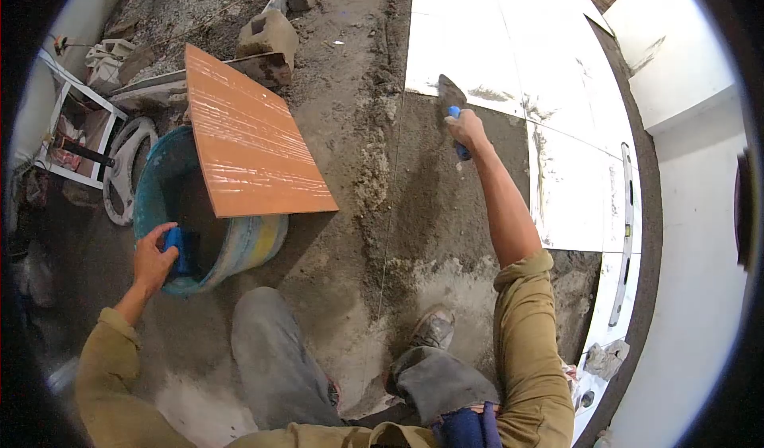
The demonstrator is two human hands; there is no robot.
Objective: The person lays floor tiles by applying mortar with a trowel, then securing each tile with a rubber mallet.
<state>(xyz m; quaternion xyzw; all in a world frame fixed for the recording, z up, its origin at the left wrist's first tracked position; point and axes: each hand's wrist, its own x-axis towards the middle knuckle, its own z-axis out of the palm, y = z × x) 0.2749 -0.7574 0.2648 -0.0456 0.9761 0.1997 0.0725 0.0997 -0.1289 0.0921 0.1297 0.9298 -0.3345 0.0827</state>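
My right hand (469, 132) is wrapped round the blue handle of a pointed trowel (452, 91). Its grey blade lies at the edge between a white tile (458, 46) and the damp mortar bed (442, 181). On the left, my left hand (153, 261) reaches over the near rim of a blue-green bucket (151, 169), fingers closed on a blue plastic object (177, 249) whose kind I cannot tell. Dark mix sits inside the bucket. An orange-brown square tile (255, 146) with whitish streaks rests tilted over the bucket's top, hiding part of the opening.
A spirit level (625, 237) lies on the white tiles at right, along the white wall (700, 185). A thin string (387, 249) runs along the floor. Hollow blocks (269, 36), a white frame (79, 122) and a grey wheel-like part (127, 169) stand on the left.
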